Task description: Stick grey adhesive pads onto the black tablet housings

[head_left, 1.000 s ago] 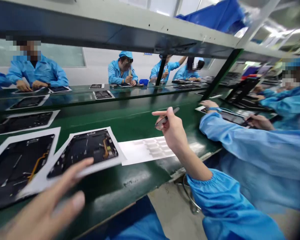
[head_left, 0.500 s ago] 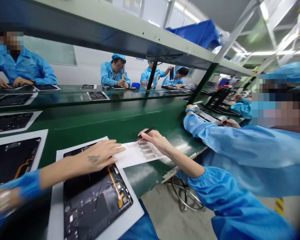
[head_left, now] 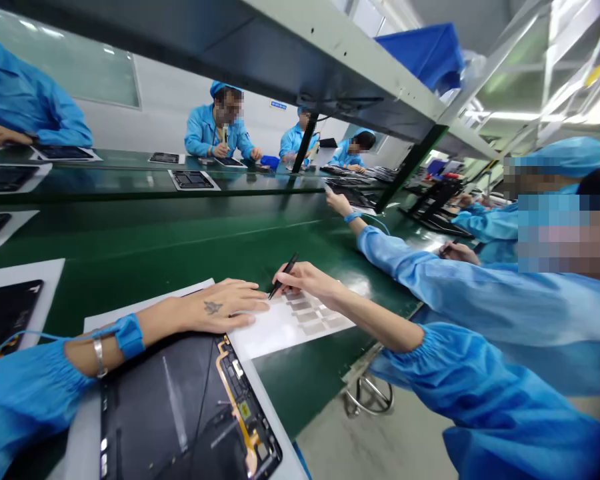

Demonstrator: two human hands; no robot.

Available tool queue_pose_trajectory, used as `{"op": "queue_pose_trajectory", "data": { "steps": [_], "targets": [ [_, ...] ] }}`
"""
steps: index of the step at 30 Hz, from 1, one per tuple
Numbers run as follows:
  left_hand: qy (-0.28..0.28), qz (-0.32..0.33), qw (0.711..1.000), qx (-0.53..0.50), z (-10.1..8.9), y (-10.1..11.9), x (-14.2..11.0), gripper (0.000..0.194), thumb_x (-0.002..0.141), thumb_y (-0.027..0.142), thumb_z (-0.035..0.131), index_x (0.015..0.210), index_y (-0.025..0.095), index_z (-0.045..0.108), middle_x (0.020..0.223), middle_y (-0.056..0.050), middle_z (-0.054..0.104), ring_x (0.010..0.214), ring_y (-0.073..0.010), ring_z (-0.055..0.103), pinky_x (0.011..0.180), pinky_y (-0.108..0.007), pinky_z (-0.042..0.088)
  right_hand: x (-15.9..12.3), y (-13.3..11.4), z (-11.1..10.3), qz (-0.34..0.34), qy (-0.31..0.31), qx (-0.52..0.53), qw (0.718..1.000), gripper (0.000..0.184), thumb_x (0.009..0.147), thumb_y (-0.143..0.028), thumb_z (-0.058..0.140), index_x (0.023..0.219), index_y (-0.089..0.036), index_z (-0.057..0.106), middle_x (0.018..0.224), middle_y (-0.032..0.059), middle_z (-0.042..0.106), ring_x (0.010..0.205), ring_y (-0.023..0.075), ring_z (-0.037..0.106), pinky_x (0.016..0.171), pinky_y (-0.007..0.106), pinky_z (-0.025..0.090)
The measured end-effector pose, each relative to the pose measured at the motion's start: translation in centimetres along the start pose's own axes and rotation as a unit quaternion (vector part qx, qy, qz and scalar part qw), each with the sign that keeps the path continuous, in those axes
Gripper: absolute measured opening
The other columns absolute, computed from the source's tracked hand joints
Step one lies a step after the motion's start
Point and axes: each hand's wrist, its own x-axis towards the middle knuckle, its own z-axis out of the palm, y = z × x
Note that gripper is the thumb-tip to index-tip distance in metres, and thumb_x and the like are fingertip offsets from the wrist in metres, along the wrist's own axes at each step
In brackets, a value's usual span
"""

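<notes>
Green workbench (head_left: 180, 233): right hand (head_left: 305, 279) pinches black tweezers (head_left: 284, 275) over a label sheet (head_left: 290, 327) (left hand (head_left: 225, 307) spread on it).

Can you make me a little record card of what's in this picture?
Right hand: holding tweezers
Left hand: resting at the label sheet's edge
Beside the hands: opened tablet
Surface: green belt
Nearby: co-worker across the belt
</notes>
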Motion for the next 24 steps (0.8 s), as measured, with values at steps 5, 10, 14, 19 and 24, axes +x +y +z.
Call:
{"op": "queue_pose_trajectory", "data": {
  "steps": [5, 10, 14, 19, 24],
  "targets": [
    [-0.012, -0.015, 1.0, 0.012, 0.0, 0.0, 0.3, 0.042, 0.104, 0.04, 0.044, 0.144, 0.032, 0.052, 0.154, -0.004, 0.046, 0.145, -0.0279, 0.037, 0.119, -0.044, 0.025, -0.1, -0.3, -0.3, 0.023, 0.0, -0.006, 1.0, 0.054, 0.067, -0.067, 0.078, 0.079, -0.015, 0.068, 0.072, 0.0063, 0.075, 0.061, 0.0129, 0.057, 0.057, 0.025, 0.04],
    [-0.014, -0.017, 1.0, 0.019, -0.4, 0.2, 0.4, 0.04, 0.101, 0.041, 0.048, 0.14, 0.034, 0.057, 0.152, -0.006, 0.047, 0.142, -0.0313, 0.04, 0.114, -0.045, 0.03, -0.3, -0.4, -0.2, 0.022, -0.011, -0.01, 1.0, 0.055, 0.069, -0.068, 0.076, 0.081, -0.015, 0.07, 0.074, 0.0072, 0.075, 0.063, 0.0133, 0.059, 0.059, 0.025, 0.04],
    [-0.019, -0.021, 0.999, 0.023, -0.4, 0.2, 0.5, 0.041, 0.1, 0.04, 0.049, 0.141, 0.036, 0.055, 0.153, -0.004, 0.046, 0.141, -0.0312, 0.04, 0.113, -0.045, 0.029, -0.4, -0.5, -0.1, 0.019, -0.008, -0.013, 1.0, 0.053, 0.07, -0.066, 0.076, 0.082, -0.015, 0.069, 0.075, 0.0077, 0.076, 0.064, 0.0135, 0.059, 0.058, 0.025, 0.039],
    [-0.03, -0.027, 0.999, 0.024, -1.0, 0.6, 0.7, 0.04, 0.099, 0.04, 0.05, 0.139, 0.037, 0.057, 0.151, -0.003, 0.049, 0.14, -0.031, 0.041, 0.113, -0.044, 0.029, -0.5, -0.4, -0.1, 0.02, -0.004, -0.01, 1.0, 0.052, 0.07, -0.066, 0.076, 0.082, -0.015, 0.07, 0.074, 0.0065, 0.075, 0.061, 0.0123, 0.056, 0.058, 0.025, 0.038],
    [-0.039, -0.028, 0.999, 0.012, -1.5, 0.8, 0.7, 0.042, 0.099, 0.04, 0.049, 0.14, 0.037, 0.057, 0.153, -0.004, 0.047, 0.14, -0.0316, 0.041, 0.114, -0.046, 0.028, -0.8, 0.0, 0.5, 0.023, 0.039, -0.006, 0.999, 0.053, 0.064, -0.065, 0.08, 0.075, -0.014, 0.071, 0.063, 0.0026, 0.068, 0.055, 0.0104, 0.049, 0.056, 0.025, 0.036]
  ]
}}
